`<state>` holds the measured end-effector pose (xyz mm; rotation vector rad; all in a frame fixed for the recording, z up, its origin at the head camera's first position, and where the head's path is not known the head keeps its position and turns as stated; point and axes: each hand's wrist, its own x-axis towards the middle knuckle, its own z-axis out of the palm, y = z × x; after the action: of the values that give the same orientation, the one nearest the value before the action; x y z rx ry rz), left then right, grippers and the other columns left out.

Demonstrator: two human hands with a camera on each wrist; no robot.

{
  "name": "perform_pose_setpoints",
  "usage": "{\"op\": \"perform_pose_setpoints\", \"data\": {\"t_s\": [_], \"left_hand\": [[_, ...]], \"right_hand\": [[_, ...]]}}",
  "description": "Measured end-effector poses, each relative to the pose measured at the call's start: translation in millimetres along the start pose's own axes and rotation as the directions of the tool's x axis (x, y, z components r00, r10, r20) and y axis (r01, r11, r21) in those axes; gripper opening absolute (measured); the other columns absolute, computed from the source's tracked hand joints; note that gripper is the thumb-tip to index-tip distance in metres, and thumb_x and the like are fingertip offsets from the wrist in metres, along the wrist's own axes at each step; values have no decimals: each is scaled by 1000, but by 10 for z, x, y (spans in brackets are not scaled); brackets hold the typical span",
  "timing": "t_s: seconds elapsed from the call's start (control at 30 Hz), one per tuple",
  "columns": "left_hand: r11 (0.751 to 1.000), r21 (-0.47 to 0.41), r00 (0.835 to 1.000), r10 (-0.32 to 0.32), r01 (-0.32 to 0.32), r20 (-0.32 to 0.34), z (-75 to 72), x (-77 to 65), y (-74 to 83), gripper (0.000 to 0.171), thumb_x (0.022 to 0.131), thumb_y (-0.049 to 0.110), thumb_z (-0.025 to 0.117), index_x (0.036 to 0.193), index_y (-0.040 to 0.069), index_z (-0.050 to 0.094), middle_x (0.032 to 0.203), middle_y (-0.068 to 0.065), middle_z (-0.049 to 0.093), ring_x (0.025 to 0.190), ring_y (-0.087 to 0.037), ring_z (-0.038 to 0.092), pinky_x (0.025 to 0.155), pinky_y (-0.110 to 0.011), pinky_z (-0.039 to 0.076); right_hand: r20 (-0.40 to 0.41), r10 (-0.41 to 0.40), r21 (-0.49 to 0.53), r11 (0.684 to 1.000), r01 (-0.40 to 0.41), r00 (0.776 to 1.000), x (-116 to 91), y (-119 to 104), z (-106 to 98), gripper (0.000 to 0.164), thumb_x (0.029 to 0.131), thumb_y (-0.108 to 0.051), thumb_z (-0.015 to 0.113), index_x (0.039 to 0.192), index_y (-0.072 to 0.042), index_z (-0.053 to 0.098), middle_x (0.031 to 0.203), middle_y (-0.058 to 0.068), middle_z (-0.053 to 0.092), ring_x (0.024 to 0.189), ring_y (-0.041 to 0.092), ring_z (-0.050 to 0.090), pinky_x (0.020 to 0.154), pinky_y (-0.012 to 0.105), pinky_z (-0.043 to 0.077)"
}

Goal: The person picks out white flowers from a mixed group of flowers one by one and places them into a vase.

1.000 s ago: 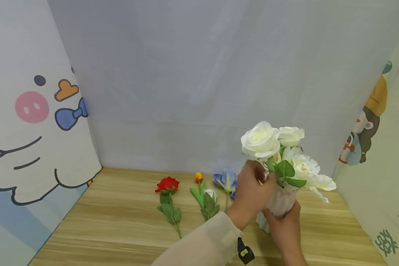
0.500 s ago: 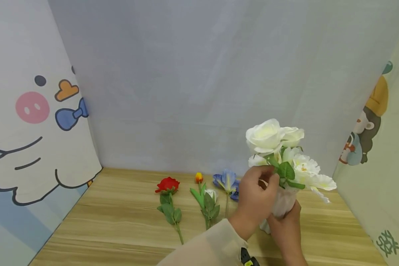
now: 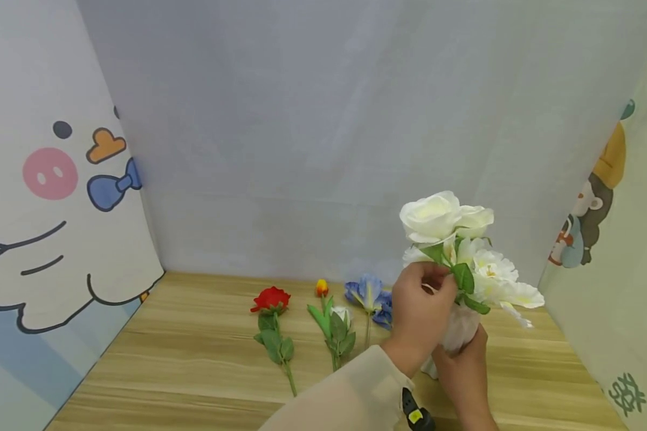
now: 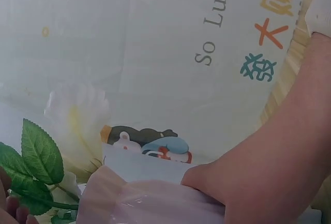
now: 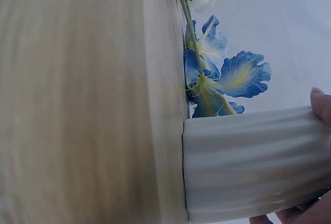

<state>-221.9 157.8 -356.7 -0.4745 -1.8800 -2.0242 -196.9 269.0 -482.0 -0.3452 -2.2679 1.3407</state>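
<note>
A ribbed white vase (image 3: 460, 329) stands at the right of the table, upright in the head view. My right hand (image 3: 466, 368) holds it low on its side; in the right wrist view its fingers wrap the vase (image 5: 253, 164) at the frame's right edge. My left hand (image 3: 423, 311) pinches the stem of a large white rose (image 3: 430, 216) just under its leaves, at the vase's mouth. Another white rose (image 3: 474, 220) and an open white flower (image 3: 496, 266) stand in the vase. The lower stems are hidden. Green leaves (image 4: 42, 157) show beside my left fingertips in the left wrist view.
On the wooden table (image 3: 194, 347) lie a red rose (image 3: 272, 299), an orange-yellow tulip (image 3: 322, 288), a small white rose (image 3: 342, 315) and blue irises (image 3: 369, 294). A pale cloth (image 3: 302, 149) hangs behind, with printed cloths at both sides.
My left hand has moved slightly right, carrying the large white rose closer to the other white rose. The right hand stays on the vase.
</note>
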Motion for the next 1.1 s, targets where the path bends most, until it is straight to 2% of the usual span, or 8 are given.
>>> {"op": "perform_pose_setpoints", "data": {"t_s": [0.17,0.33,0.47,0.73,0.87,1.0,1.1], "left_hand": [[998,47,999,38,-38,-4,62,6,-24,7,89,18,62,94,22,66,82,14,53,71,-1,51,57,-20,47],[995,94,999,44,-43,-5,63,9,-51,4,90,20,61,89,19,64,83,14,52,71,-1,50,57,-19,46],[991,125,999,51,-52,9,47,12,-62,4,90,22,60,89,19,63,87,14,52,72,-1,50,61,-17,46],[980,177,995,87,-95,52,50,-19,-124,7,89,17,61,83,21,62,91,12,51,75,-3,51,63,-15,46],[975,201,994,82,-95,74,57,-39,-169,7,91,21,60,85,22,62,91,13,51,76,-4,52,62,-16,45],[971,220,993,75,-93,89,55,-50,-210,6,90,19,60,85,21,63,90,13,51,75,-5,51,60,-16,44],[968,237,995,61,-79,84,53,-58,-243,7,88,16,61,83,20,64,89,13,51,74,-3,50,61,-16,44]], "right_hand": [[-20,12,-12,1000,-12,1000,-8,-2,-7,78,81,-22,72,140,-8,22,111,14,44,90,19,47,69,24,40],[-28,6,-7,1000,-6,1000,-17,-12,-4,76,81,-21,72,138,-8,25,109,13,46,89,17,47,68,22,39],[-7,12,-5,1000,-12,1000,-18,-39,-13,77,82,-28,71,139,-9,22,112,14,45,90,20,48,67,26,42],[27,13,20,1000,-14,1000,-2,-22,-16,76,83,-25,72,139,-13,22,113,12,46,89,21,51,65,31,46],[14,2,21,1000,-2,1000,-7,-7,-9,82,81,-24,74,141,-13,20,114,11,45,90,19,50,66,26,45],[-6,-8,25,1000,8,1000,-13,-6,-3,82,79,-19,75,140,-9,22,115,14,46,93,18,49,69,21,41],[-5,-5,26,1000,5,1000,-17,-12,-4,81,79,-19,75,139,-8,22,116,14,45,93,19,49,69,22,41]]}}
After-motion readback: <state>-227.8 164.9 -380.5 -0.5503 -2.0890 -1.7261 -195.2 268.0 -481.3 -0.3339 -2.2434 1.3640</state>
